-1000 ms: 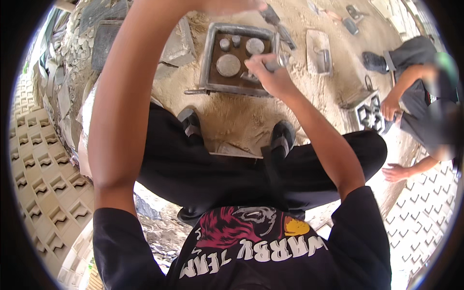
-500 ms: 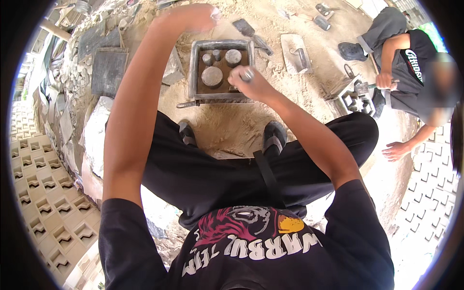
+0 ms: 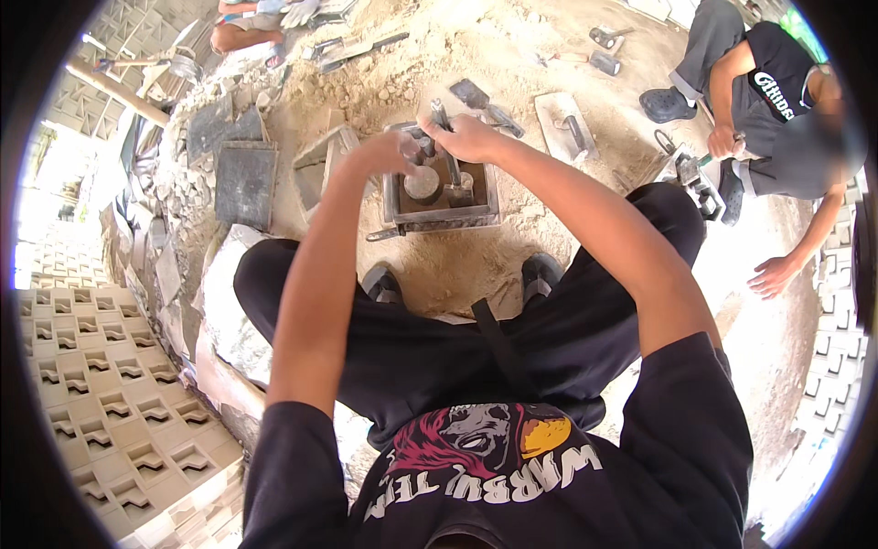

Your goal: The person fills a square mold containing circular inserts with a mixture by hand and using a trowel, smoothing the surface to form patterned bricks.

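A rectangular mould box [image 3: 448,220] stands on the sandy ground before my feet, with a brown packed surface inside. My right hand [image 3: 466,139] is closed around the upper part of a hammer-like metal tool [image 3: 453,169], whose blocky lower end rests inside the box near its front right. My left hand [image 3: 389,152] is over the box's left side, close to a large round grey disc [image 3: 422,183]. Its fingers are smeared by motion, and I cannot tell whether they touch anything. Smaller round pieces at the back are mostly hidden by my hands.
A trowel [image 3: 471,93] and a float [image 3: 569,128] lie beyond the box. Dark square slabs [image 3: 245,183] and rubble are at left. At right a co-worker [image 3: 768,101] sits by a metal mould [image 3: 690,174]. Another person [image 3: 247,32] is at the far left. A mallet [image 3: 605,62] lies farther back.
My left hand has come down from beyond the box to its left side. My right hand has moved up and away, with the tool upright beneath it. The view has shifted, showing another person.
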### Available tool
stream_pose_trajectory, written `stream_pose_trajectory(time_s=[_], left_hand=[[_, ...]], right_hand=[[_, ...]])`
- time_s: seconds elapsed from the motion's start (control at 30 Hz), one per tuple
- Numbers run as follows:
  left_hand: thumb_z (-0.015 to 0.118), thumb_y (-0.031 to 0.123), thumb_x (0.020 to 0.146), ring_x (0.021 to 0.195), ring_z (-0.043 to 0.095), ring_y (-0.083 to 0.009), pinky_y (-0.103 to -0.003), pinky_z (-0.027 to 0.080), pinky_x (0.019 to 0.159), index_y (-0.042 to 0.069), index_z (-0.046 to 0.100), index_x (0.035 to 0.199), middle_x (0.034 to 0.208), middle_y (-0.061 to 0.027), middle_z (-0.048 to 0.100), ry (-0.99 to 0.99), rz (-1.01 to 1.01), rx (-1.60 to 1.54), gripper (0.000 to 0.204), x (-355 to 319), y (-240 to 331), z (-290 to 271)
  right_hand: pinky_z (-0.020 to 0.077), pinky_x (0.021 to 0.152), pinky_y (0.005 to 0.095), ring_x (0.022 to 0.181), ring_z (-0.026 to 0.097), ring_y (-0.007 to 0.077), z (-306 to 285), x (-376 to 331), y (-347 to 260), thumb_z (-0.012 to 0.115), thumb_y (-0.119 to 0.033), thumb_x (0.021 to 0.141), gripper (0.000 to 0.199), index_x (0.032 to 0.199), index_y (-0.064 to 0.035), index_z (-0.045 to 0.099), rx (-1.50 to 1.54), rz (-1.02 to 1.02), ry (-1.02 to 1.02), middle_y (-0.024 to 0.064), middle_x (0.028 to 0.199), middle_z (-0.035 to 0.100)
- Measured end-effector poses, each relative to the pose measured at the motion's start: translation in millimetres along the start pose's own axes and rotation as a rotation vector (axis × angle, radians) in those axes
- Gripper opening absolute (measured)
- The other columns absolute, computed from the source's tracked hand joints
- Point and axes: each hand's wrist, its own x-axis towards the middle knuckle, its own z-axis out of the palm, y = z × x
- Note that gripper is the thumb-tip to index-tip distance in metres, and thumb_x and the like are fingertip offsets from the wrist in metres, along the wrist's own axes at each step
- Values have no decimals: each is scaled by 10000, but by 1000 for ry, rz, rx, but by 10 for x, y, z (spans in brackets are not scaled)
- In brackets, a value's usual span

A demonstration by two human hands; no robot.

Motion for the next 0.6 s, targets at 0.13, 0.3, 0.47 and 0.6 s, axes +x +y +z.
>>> stream_pose_trajectory(time_s=[0.13, 0.3, 0.47, 0.6], left_hand=[[783, 335, 800, 1090, 623, -254, -383, 478, 959, 4, 650, 1083, 1119, -111, 687, 333, 88, -374, 456, 145, 8, 776], [702, 343, 893, 808, 620, -163, -323, 489, 778, 26, 634, 941, 851, -44, 663, 505, 91, -823, 328, 534, 228, 1233], [624, 400, 963, 513, 449, -86, -268, 424, 540, 126, 501, 667, 581, 19, 474, 786, -27, -1329, 422, 597, 554, 1226], [623, 374, 968, 424, 361, -85, -251, 298, 432, 162, 451, 584, 497, 30, 412, 881, 131, -1342, 472, 402, 606, 968]], right_hand=[[477, 950, 472, 1083, 632, 383, -226, -102, -137, 199, -905, 807, 1206, 1093, 188, 620, -205, -25, -98, 297, 1093, 651], [438, 1042, 513, 1122, 610, 387, -717, -156, -241, 54, -864, 808, 1171, 1104, 98, 654, -220, -191, -202, 333, 1224, 577], [520, 868, 499, 907, 678, 386, -1292, -94, -107, 158, -887, 825, 1105, 835, 75, 702, -519, -245, 0, 312, 924, 667], [526, 795, 476, 794, 676, 384, -1535, -49, -55, 193, -861, 855, 1075, 784, 90, 690, -266, -370, 151, 281, 791, 661]])
